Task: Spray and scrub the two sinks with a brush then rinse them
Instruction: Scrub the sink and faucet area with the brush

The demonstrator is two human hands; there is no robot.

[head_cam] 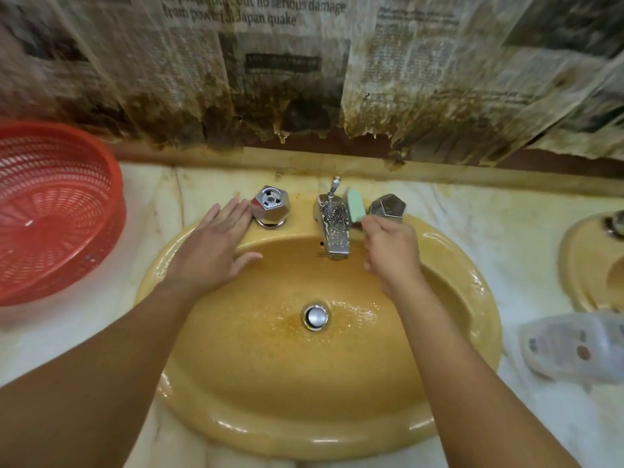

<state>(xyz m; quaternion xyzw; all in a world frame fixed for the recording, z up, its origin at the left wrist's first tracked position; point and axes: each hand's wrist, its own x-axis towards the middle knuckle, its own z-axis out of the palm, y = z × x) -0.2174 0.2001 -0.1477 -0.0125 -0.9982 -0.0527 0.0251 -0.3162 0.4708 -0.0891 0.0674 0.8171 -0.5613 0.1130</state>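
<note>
A yellow oval sink [449, 275] fills the middle, wet, with a chrome drain plug [316, 317] at its bottom. My left hand [211, 251] lies flat with straight fingers on the sink's back left rim, next to the left chrome knob [270, 206]. My right hand [391, 253] grips a brush with a light green head [355, 206], held between the speckled chrome faucet [332, 226] and the right knob [388, 206]. A second yellow sink [584, 265] shows at the right edge.
A red plastic basket [54, 211] stands on the marble counter [489, 214] at the left. A pale translucent bottle [574, 346] lies on the counter at the right. Stained newspaper [304, 79] covers the wall behind.
</note>
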